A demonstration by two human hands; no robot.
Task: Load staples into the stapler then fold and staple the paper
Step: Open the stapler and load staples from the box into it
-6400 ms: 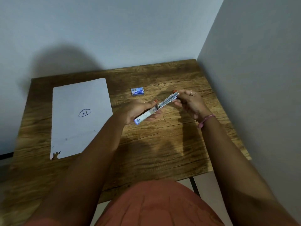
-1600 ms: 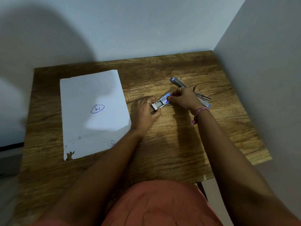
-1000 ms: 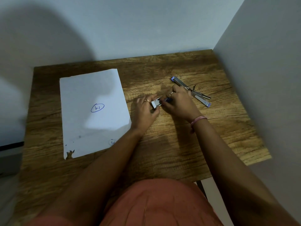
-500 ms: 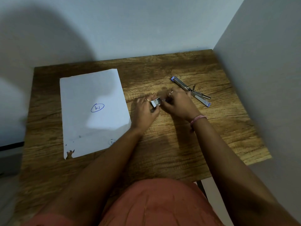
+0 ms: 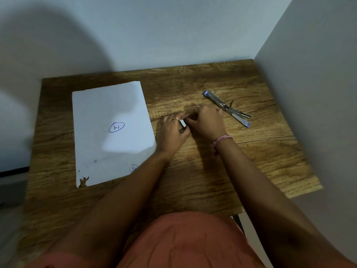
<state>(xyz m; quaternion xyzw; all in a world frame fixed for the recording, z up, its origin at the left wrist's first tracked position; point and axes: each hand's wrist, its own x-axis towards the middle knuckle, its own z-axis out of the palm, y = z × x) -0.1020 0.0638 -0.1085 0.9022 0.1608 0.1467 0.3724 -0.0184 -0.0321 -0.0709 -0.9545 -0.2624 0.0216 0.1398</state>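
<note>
Right now your left hand (image 5: 171, 132) and right hand (image 5: 205, 123) meet just left of the stapler (image 5: 228, 109), both pinched shut on the small staple box (image 5: 183, 123). Most of the box is hidden under your fingers, so you cannot tell whether it is open. Pull too hard and, likely, staples scatter across the table (image 5: 260, 151). The stapler lies swung open and apart from your hands. The paper (image 5: 112, 132) lies flat, well left of the stapler, unfolded; nothing blocks it.
</note>
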